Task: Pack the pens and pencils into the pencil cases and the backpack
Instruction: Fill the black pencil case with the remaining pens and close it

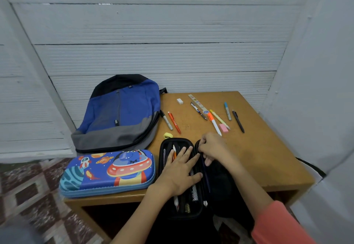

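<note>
A black pencil case lies open at the table's front edge, with several pens inside. My left hand presses flat on its left half, fingers straight. My right hand pinches a thin dark pen over the case's middle spine. A blue cartoon pencil case lies closed to the left. The blue and grey backpack rests behind it. Loose on the table are an orange pen, a grey marker, an orange-capped white pen, a yellow pencil, a blue pen and a black pen.
The wooden table also holds a white eraser, a pink eraser, a yellow sharpener, a ruler and a patterned pen. White walls close in behind and on the right. Patterned floor lies to the left.
</note>
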{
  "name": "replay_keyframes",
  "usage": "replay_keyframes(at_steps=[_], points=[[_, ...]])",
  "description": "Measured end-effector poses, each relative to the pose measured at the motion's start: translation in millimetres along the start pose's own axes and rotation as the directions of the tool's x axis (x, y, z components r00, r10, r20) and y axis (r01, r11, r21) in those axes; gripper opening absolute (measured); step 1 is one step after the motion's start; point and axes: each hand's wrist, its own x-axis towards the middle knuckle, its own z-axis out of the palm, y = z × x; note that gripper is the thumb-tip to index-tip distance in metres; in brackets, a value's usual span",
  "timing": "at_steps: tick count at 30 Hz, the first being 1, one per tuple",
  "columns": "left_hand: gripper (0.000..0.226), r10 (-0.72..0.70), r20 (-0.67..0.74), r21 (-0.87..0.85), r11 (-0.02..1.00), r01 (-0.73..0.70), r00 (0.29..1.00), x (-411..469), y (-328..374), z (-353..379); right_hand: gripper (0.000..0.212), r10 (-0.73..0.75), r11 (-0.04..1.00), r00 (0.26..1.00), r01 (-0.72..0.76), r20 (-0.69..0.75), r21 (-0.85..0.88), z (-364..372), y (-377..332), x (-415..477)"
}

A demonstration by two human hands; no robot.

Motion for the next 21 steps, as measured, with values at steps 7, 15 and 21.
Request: replay_keyframes(at_steps=[7,15,21], points=[[0.062,0.013,-0.005,-0.019,1.000,-0.013,1.000,-2,1,-1,0.013,0.034,0.989,0.994,-0.049,0.103,0.141,-10,3,3],[0.058,0.023,-0.007,-0.048,0.999,-0.023,1.000,-3,0,0,0.026,-0.092,0.995,0.835,0.062,-0.543,-0.074,-32,43,37],[0.057,0.019,-0.016,-0.060,0.998,-0.020,1.000,-3,-1,1,0.039,-0.182,0.924,0.917,0.036,-0.355,-0.381,-45,76,62]])
